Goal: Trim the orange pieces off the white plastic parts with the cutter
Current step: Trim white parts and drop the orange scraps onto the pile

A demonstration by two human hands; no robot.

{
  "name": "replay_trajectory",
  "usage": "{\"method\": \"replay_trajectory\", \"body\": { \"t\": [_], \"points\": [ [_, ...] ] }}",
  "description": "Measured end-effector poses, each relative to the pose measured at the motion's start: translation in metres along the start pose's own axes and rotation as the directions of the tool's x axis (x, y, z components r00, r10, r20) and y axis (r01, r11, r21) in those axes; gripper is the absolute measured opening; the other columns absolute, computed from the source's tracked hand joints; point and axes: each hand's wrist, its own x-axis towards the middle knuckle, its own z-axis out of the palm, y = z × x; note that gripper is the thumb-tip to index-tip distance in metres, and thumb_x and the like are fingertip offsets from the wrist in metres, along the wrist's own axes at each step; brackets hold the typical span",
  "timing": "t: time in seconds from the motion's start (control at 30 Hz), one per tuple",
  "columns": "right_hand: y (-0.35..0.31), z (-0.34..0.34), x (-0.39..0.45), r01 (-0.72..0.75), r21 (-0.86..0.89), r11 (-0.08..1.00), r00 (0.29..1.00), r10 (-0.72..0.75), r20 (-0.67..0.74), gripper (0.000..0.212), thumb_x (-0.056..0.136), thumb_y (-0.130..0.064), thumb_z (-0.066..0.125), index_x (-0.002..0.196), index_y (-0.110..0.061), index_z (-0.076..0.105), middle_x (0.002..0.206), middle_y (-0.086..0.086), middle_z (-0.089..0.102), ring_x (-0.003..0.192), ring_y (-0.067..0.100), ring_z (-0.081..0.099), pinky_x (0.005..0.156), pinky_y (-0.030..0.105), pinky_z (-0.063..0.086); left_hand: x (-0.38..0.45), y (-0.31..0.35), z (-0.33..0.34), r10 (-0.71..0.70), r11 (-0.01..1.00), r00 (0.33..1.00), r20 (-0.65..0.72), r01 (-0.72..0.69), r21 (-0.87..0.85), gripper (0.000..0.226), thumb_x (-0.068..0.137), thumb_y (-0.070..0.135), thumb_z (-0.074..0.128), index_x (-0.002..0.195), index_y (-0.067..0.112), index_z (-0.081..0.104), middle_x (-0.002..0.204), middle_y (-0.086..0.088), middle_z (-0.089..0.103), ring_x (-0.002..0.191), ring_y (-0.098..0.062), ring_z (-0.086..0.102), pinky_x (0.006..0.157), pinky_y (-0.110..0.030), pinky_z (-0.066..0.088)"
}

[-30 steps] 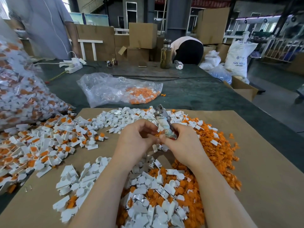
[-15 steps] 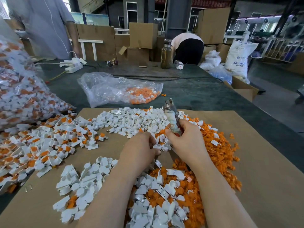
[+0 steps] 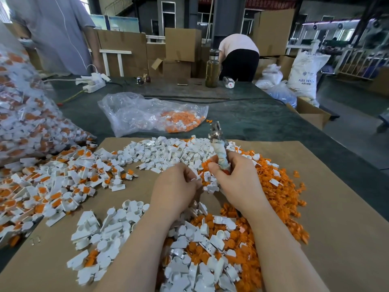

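Note:
My right hand grips the cutter by its cloth-wrapped handle, metal jaws pointing up and away. My left hand sits just left of it, fingers curled down into the white plastic parts; what it pinches is hidden by the fingers. Untrimmed white parts with orange pieces lie heaped at the left. Loose orange offcuts pile to the right of my right hand. More trimmed white parts lie near my left forearm.
All this lies on a brown cardboard sheet on a green table. A clear bag of orange pieces lies behind it, a full bag of parts at left. A bottle, power strip and two people stand beyond.
My left hand has dropped from the cutter down into the parts. My right hand has moved the cutter rightward and stood it more upright.

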Motion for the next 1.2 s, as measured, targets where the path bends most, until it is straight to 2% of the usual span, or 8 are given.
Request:
{"method": "replay_trajectory", "body": {
  "t": [0.07, 0.17, 0.23, 0.37, 0.57, 0.73, 0.97, 1.2],
  "points": [
    [0.001, 0.002, 0.000, 0.003, -0.051, 0.999, 1.000, -0.004, -0.019, 0.012, 0.092, -0.032, 0.064, 0.100, -0.023, 0.064, 0.082, -0.015, 0.063, 0.075, -0.003, 0.060, 0.058, 0.011, 0.043, 0.000, 0.002, -0.005, -0.083, 0.959, 0.996, -0.038, 0.070, -0.276, 0.011, 0.084, 0.024, 0.076, 0.079, 0.023, 0.066, 0.070, 0.003, 0.071, 0.070, -0.015, 0.070, 0.062, -0.026, 0.052],
    [-0.002, 0.003, -0.001, 0.015, -0.084, 0.996, 0.999, -0.019, -0.048, 0.018, 0.092, -0.035, 0.063, 0.103, -0.021, 0.063, 0.086, -0.013, 0.064, 0.077, 0.003, 0.061, 0.063, 0.016, 0.046, -0.004, 0.011, -0.013, -0.198, 0.671, 0.976, 0.090, 0.202, -0.714, 0.011, 0.081, 0.005, 0.078, 0.087, 0.009, 0.070, 0.068, -0.005, 0.074, 0.067, -0.019, 0.074, 0.057, -0.028, 0.059],
    [-0.003, 0.004, -0.001, 0.026, -0.085, 0.996, 0.997, -0.032, -0.069, 0.018, 0.092, -0.034, 0.064, 0.104, -0.020, 0.063, 0.087, -0.011, 0.065, 0.079, 0.004, 0.061, 0.064, 0.017, 0.046, -0.007, 0.014, -0.015, -0.206, 0.576, 0.972, 0.117, 0.217, -0.788, 0.015, 0.079, -0.001, 0.078, 0.090, 0.005, 0.070, 0.072, -0.009, 0.075, 0.068, -0.019, 0.075, 0.058, -0.025, 0.059],
    [-0.004, 0.004, -0.002, 0.034, -0.102, 0.994, 0.994, -0.045, -0.101, 0.016, 0.091, -0.032, 0.065, 0.101, -0.020, 0.062, 0.084, -0.012, 0.063, 0.077, 0.005, 0.060, 0.063, 0.019, 0.047, -0.011, 0.018, -0.016, -0.192, 0.517, 0.976, 0.102, 0.189, -0.835, 0.015, 0.077, -0.003, 0.079, 0.087, 0.003, 0.070, 0.071, -0.010, 0.075, 0.068, -0.019, 0.074, 0.064, -0.025, 0.061],
    [-0.007, 0.007, -0.005, 0.054, -0.166, 0.985, 0.987, -0.078, -0.141, 0.013, 0.091, -0.030, 0.067, 0.091, -0.024, 0.055, 0.078, -0.012, 0.060, 0.072, 0.006, 0.059, 0.060, 0.024, 0.047, -0.012, 0.021, -0.016, -0.178, 0.514, 0.982, 0.068, 0.152, -0.844, 0.013, 0.075, -0.004, 0.079, 0.083, 0.003, 0.071, 0.078, -0.017, 0.075, 0.074, -0.026, 0.075, 0.066, -0.027, 0.062],
    [-0.007, 0.011, -0.006, 0.040, -0.160, 0.986, 0.981, -0.069, -0.180, 0.018, 0.090, -0.033, 0.067, 0.100, -0.020, 0.060, 0.085, -0.009, 0.063, 0.077, 0.008, 0.060, 0.061, 0.020, 0.044, -0.013, 0.022, -0.013, -0.173, 0.586, 0.984, -0.029, 0.079, -0.807, 0.014, 0.074, -0.001, 0.082, 0.076, 0.009, 0.074, 0.077, -0.015, 0.075, 0.079, -0.033, 0.074, 0.069, -0.030, 0.062],
    [-0.008, 0.013, -0.007, 0.037, -0.124, 0.992, 0.977, -0.062, -0.202, 0.018, 0.089, -0.031, 0.068, 0.102, -0.019, 0.062, 0.089, -0.007, 0.067, 0.080, 0.008, 0.062, 0.068, 0.028, 0.053, -0.013, 0.021, -0.012, -0.165, 0.637, 0.984, -0.065, 0.056, -0.769, 0.014, 0.069, 0.008, 0.087, 0.072, 0.016, 0.076, 0.072, -0.007, 0.075, 0.070, -0.024, 0.074, 0.065, -0.027, 0.061],
    [-0.009, 0.012, -0.006, 0.051, -0.139, 0.989, 0.984, -0.073, -0.161, 0.016, 0.089, -0.026, 0.068, 0.102, -0.019, 0.061, 0.085, -0.010, 0.062, 0.079, 0.009, 0.061, 0.068, 0.029, 0.053, -0.014, 0.023, -0.012, -0.165, 0.675, 0.982, -0.095, 0.042, -0.736, 0.015, 0.070, 0.009, 0.088, 0.074, 0.017, 0.075, 0.070, -0.001, 0.074, 0.069, -0.018, 0.074, 0.067, -0.027, 0.060]
  ]
}}
